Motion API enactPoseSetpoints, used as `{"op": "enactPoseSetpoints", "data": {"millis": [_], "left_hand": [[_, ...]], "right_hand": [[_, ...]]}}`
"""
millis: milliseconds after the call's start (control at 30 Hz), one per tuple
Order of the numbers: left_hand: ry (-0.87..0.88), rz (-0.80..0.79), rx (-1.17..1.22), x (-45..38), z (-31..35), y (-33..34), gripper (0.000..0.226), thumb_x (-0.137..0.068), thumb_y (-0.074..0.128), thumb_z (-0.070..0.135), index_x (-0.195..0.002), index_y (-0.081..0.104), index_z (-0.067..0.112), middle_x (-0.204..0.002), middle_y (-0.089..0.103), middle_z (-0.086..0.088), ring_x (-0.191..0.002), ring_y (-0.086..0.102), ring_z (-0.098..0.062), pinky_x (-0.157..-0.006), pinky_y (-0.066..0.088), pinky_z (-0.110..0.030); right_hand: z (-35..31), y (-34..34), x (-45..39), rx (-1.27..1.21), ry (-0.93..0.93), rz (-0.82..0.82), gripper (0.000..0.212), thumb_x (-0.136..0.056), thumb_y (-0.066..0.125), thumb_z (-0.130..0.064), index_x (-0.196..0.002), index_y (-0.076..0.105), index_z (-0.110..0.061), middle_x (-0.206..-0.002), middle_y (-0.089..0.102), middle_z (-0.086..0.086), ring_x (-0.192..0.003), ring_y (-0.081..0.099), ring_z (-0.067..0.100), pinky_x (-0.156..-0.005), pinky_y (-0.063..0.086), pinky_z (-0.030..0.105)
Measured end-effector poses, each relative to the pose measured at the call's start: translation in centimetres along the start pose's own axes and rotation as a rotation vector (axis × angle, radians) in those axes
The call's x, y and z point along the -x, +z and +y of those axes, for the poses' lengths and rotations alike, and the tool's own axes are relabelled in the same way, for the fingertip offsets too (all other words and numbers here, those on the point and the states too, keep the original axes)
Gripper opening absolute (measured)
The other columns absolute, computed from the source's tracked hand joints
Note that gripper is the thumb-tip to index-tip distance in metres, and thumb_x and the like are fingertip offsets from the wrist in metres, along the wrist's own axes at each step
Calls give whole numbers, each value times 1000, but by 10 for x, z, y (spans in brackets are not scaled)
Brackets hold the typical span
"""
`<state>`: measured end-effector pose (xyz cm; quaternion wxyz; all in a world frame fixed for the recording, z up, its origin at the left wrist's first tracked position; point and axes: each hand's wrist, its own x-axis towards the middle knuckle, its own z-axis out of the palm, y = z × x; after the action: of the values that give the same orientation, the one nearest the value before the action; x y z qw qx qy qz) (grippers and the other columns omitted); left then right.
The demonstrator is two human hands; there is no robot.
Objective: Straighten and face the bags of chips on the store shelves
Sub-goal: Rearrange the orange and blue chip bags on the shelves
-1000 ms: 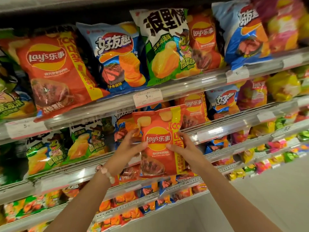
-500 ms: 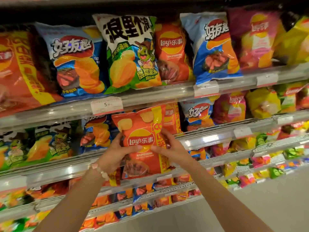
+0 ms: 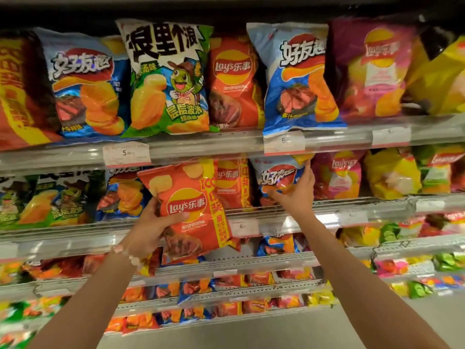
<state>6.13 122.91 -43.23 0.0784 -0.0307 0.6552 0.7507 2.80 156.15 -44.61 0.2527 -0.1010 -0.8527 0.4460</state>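
My left hand grips an orange-red Lay's bag by its left edge and holds it off the shelf, in front of the second shelf rail. My right hand reaches up and to the right and grips a blue chip bag standing on the second shelf, thumb under it and fingers along its right side. Another red Lay's bag stands on that shelf between the two. The top shelf carries a row of bags, among them a green and white bag and a blue bag that leans out over the rail.
A clear shelf rail with price tags runs under the top row. Pink and yellow bags fill the second shelf to the right. Lower shelves hold several small bags. Grey floor lies at bottom right.
My right hand let go of the orange-red Lay's bag and moved up and right onto the blue bag on the second shelf. My left hand alone holds the Lay's bag. The view shifted right.
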Motion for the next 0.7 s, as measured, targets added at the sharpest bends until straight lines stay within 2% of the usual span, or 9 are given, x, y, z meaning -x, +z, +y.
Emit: {"op": "enactPoseSetpoints", "data": {"millis": [133,200,267,367,500,600,700], "left_hand": [[18,39,10,7,1,2,72,-52,85,15,-114,54,33,-101,72,4,-90,71,-19,-59,57,-32],[17,47,6,11,1,1,71,-52,83,14,-114,54,33,-100,73,3,-87,71,-19,-57,56,-31],[5,57,8,14,0,-1,73,-52,84,15,-116,54,32,-101,73,2,-90,71,-22,-57,57,-33],[1,100,21,17,0,-6,81,-52,84,13,-124,51,27,-108,70,-2,-96,68,-25,-57,57,-33],[-1,123,39,20,1,-10,83,-49,84,13,-123,52,30,-107,70,0,-95,69,-24,-61,58,-38],[-11,117,63,23,2,-14,79,-53,82,10,-123,52,31,-110,70,-3,-98,68,-27,-68,57,-44],[-24,127,68,26,1,-20,78,-54,81,9,-125,52,26,-113,69,-6,-101,67,-30,-76,56,-49]], "right_hand": [[14,-1,-13,-110,48,-160,132,-59,90,-29,-152,-4,-25,-147,37,13,-132,42,31,-102,41,54],[18,0,-13,-151,44,-145,125,-63,88,-23,-152,-1,-26,-143,44,11,-128,47,28,-103,43,46],[20,2,-12,-194,23,-79,117,-66,86,-20,-152,6,-25,-139,49,6,-123,51,21,-96,43,30],[19,-1,-10,-262,2,-14,109,-69,84,-20,-151,12,-25,-132,54,3,-113,55,14,-89,44,26],[8,-13,-11,-343,38,33,98,-69,83,-32,-146,22,-25,-131,56,6,-115,57,16,-95,48,35],[-1,-20,-6,-274,26,44,84,-69,78,-47,-138,35,-26,-124,59,1,-104,59,14,-87,50,31],[-6,-19,15,-283,30,31,79,-69,77,-48,-135,38,-28,-111,56,-9,-95,59,8,-78,49,25]]}}
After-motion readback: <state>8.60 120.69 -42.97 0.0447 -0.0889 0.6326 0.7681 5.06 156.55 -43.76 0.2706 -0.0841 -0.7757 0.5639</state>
